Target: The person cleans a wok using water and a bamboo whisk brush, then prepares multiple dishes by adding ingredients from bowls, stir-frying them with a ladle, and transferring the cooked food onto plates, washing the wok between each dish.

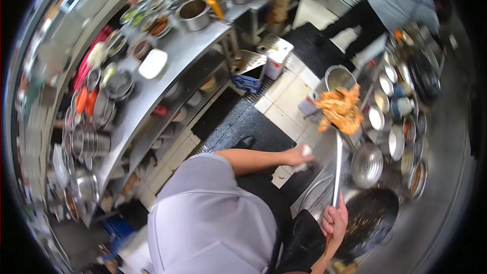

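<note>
Your R hand (334,220) is clenched round the metal tool (338,170); its long axis runs toward your L side, w/ fried food (341,109) at the far end, can't tell if resting on it. L hand (297,156), apart from R, grips a white cloth (306,157) & looks nearer the food.

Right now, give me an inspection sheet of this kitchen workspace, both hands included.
Surface: steel counter, crowded with pots and tubs.
Job's things: orange-brown food at the far end of a long metal tool; dark wok with bits inside; round metal scoop.
Clutter: metal containers packed together beyond the scoop.
Grip: left hand holds a white cloth; right hand holds the metal tool.
Cables: nothing seen.
Surroundings: dark floor mat; another person bending.
</note>
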The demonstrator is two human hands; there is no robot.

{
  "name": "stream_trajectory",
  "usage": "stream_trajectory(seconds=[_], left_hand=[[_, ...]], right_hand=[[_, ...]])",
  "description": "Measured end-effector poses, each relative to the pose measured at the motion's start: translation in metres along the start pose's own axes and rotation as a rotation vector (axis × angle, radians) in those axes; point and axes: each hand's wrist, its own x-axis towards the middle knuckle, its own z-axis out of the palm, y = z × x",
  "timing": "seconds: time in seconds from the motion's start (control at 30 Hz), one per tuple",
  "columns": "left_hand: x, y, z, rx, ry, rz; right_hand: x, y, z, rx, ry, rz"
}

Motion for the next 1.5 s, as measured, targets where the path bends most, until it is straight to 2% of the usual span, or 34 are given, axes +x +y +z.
stream_trajectory(seconds=[0.03, 0.07, 0.1, 0.13, 0.17, 0.2, 0.27, 0.33, 0.4, 0.47, 0.5, 0.63, 0.8, 0.87, 0.93, 1.0, 1.07, 1.1, 1.13, 1.2, 1.23, 1.3, 1.37, 1.43, 1.47, 1.5], left_hand=[[-0.004, -0.039, -0.029, 0.081, 0.108, -0.073], [-0.035, -0.05, -0.065, -0.018, 0.221, -0.122], [-0.043, -0.094, -0.094, -0.069, 0.348, -0.2], [-0.066, -0.119, -0.124, -0.12, 0.523, -0.133], [-0.092, -0.146, -0.154, -0.208, 0.609, -0.1], [-0.123, -0.159, -0.171, -0.375, 0.81, -0.112], [-0.188, -0.166, -0.214, -0.436, 1.061, -0.066], [-0.231, -0.191, -0.249, -0.619, 1.249, -0.031], [-0.28, -0.176, -0.277, -0.712, 1.337, 0.045], [-0.307, -0.205, -0.309, -0.6, 1.44, 0.086], [-0.321, -0.196, -0.322, -0.618, 1.461, 0.128], [-0.356, -0.197, -0.359, -0.686, 1.461, 0.03], [-0.363, -0.224, -0.36, -0.705, 1.559, 0.031], [-0.36, -0.233, -0.358, -0.693, 1.599, 0.017], [-0.355, -0.229, -0.358, -0.584, 1.636, -0.04], [-0.344, -0.217, -0.362, -0.566, 1.642, -0.042], [-0.33, -0.198, -0.372, -0.423, 1.647, -0.069], [-0.324, -0.18, -0.378, -0.369, 1.626, -0.176], [-0.319, -0.163, -0.384, -0.372, 1.631, -0.181], [-0.306, -0.135, -0.399, -0.226, 1.499, -0.142], [-0.295, -0.128, -0.406, -0.225, 1.5, -0.142], [-0.277, -0.117, -0.416, 0.215, 1.499, -0.052], [-0.266, -0.114, -0.437, 0.255, 1.492, -0.114], [-0.261, -0.112, -0.459, 0.31, 1.531, -0.2], [-0.261, -0.112, -0.465, 0.314, 1.531, -0.196], [-0.263, -0.11, -0.471, 0.271, 1.552, -0.225]], right_hand=[[0.022, -0.008, 0.026, -0.042, -0.067, 0.064], [0.048, -0.01, 0.047, -0.126, -0.128, 0.113], [0.077, -0.007, 0.061, -0.14, -0.272, 0.155], [0.102, -0.003, 0.085, -0.147, -0.388, 0.193], [0.129, 0.004, 0.104, -0.205, -0.461, 0.235], [0.156, 0.013, 0.124, -0.257, -0.544, 0.264], [0.196, 0.034, 0.186, -0.3, -0.685, 0.309], [0.225, 0.06, 0.246, -0.293, -0.78, 0.37], [0.254, 0.091, 0.296, -0.334, -0.843, 0.408], [0.277, 0.123, 0.337, -0.393, -0.876, 0.41], [0.285, 0.136, 0.357, -0.405, -0.895, 0.419], [0.312, 0.18, 0.398, -0.543, -0.915, 0.373], [0.336, 0.211, 0.412, -0.739, -0.899, 0.259], [0.346, 0.22, 0.408, -0.916, -0.843, 0.114], [0.359, 0.226, 0.405, -0.973, -0.835, 0.087], [0.368, 0.233, 0.4, -1.236, -0.836, -0.256], [0.372, 0.239, 0.4, -1.266, -0.831, -0.245], [0.372, 0.244, 0.4, -1.269, -0.831, -0.339], [0.371, 0.248, 0.4, -1.271, -0.83, -0.431], [0.368, 0.251, 0.402, -1.274, -0.833, -0.46], [0.366, 0.25, 0.404, -1.277, -0.826, -0.492], [0.356, 0.24, 0.414, -1.303, -0.826, -0.445], [0.343, 0.226, 0.424, -1.33, -0.827, -0.406], [0.331, 0.214, 0.438, -1.334, -0.778, -0.135], [0.321, 0.202, 0.447, -1.331, -0.776, -0.139], [0.309, 0.186, 0.461, -1.366, -0.748, -0.051]])
